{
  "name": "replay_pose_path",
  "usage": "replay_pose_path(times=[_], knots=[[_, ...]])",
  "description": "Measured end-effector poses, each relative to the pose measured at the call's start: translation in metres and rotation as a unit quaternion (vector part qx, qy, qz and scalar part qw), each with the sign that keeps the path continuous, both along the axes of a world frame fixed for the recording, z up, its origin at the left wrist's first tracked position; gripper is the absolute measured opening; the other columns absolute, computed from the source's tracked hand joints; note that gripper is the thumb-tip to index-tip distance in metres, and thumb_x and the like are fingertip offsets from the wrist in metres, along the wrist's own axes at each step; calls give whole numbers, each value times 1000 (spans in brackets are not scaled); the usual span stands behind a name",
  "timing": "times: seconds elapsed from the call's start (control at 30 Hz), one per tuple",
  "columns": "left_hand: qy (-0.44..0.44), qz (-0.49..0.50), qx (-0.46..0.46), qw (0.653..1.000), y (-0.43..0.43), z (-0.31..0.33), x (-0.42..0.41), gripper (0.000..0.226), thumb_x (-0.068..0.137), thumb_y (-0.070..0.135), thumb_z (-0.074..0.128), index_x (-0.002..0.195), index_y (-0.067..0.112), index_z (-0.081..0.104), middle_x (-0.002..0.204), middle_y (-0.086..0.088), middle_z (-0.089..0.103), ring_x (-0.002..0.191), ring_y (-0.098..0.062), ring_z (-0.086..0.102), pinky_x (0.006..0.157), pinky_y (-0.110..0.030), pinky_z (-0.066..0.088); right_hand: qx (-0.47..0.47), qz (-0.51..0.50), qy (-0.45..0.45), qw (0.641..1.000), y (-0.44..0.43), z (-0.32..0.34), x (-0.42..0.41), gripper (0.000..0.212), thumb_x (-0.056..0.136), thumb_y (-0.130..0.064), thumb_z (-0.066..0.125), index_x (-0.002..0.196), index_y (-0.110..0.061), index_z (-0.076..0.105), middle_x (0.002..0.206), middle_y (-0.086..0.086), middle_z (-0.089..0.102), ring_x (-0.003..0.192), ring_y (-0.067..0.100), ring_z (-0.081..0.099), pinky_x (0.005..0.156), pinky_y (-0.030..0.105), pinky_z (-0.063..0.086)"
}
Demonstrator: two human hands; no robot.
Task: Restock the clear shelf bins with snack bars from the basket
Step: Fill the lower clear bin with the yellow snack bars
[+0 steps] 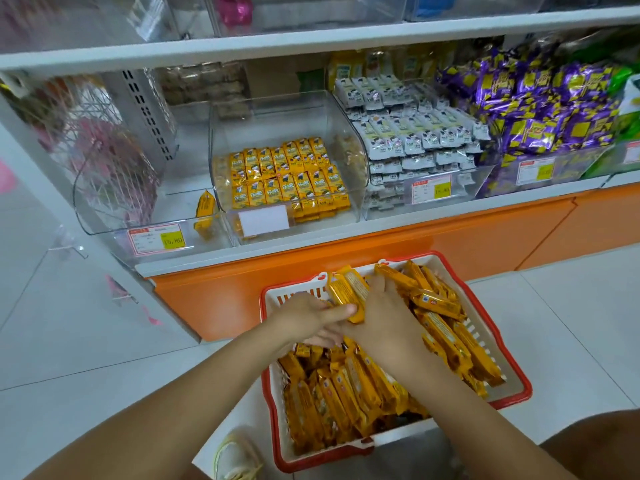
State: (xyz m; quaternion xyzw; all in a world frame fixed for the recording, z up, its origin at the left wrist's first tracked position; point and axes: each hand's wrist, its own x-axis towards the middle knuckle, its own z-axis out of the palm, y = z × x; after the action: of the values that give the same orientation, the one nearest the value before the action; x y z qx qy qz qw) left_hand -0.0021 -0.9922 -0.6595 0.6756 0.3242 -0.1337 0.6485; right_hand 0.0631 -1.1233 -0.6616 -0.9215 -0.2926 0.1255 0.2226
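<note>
A white basket with a red rim point(516, 393) stands on the floor, heaped with yellow snack bars point(349, 389). Both hands are inside it near its far end. My left hand point(304, 318) and my right hand point(384, 317) together grip a small bundle of yellow bars point(348, 289), held just above the pile. On the shelf above, a clear bin point(225, 147) holds neat rows of the same yellow bars point(287, 174) in its lower front part. A single yellow bar point(205, 204) lies in the nearly bare clear bin point(104, 216) to the left.
A bin of white snack bars point(415, 133) and a bin of purple packs point(540, 112) sit to the right. An orange base panel point(415, 247) runs under the shelf. My shoe point(235, 459) is beside the basket on the white tiled floor.
</note>
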Motion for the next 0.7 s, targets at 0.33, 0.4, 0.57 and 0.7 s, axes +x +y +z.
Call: replay_pose_path(times=[0.33, 0.4, 0.57, 0.7], knots=[[-152, 143, -229, 951, 26, 39, 3, 61, 70, 17, 71, 122, -1, 46, 121, -33, 57, 98, -31, 68, 75, -31, 58, 323, 21, 185, 928, 15, 42, 38, 53, 68, -22, 86, 111, -31, 57, 111, -12, 59, 103, 6, 58, 80, 20, 49], [-153, 147, -221, 952, 25, 42, 6, 67, 70, 20, 71, 125, -13, 48, 118, -31, 61, 99, -31, 67, 76, -32, 59, 348, 18, 226, 910, 17, 46, 42, 49, 66, -16, 87, 105, -30, 60, 106, -10, 63, 98, 11, 64, 75, 26, 54], [-155, 161, -202, 954, 26, 44, 16, 55, 72, 24, 69, 117, -6, 59, 104, -20, 70, 96, -25, 69, 80, -32, 58, 410, -31, 324, 852, 22, 45, 51, 29, 79, -11, 75, 105, -15, 64, 105, 3, 70, 93, 16, 69, 73, 23, 54], [-169, 155, -205, 952, 35, 45, 22, 41, 74, 23, 66, 105, -4, 65, 103, -21, 70, 94, -25, 70, 80, -31, 58, 491, -116, 422, 753, 21, 51, 63, 3, 90, -9, 60, 92, -6, 60, 90, 15, 71, 84, 32, 71, 80, 39, 57]])
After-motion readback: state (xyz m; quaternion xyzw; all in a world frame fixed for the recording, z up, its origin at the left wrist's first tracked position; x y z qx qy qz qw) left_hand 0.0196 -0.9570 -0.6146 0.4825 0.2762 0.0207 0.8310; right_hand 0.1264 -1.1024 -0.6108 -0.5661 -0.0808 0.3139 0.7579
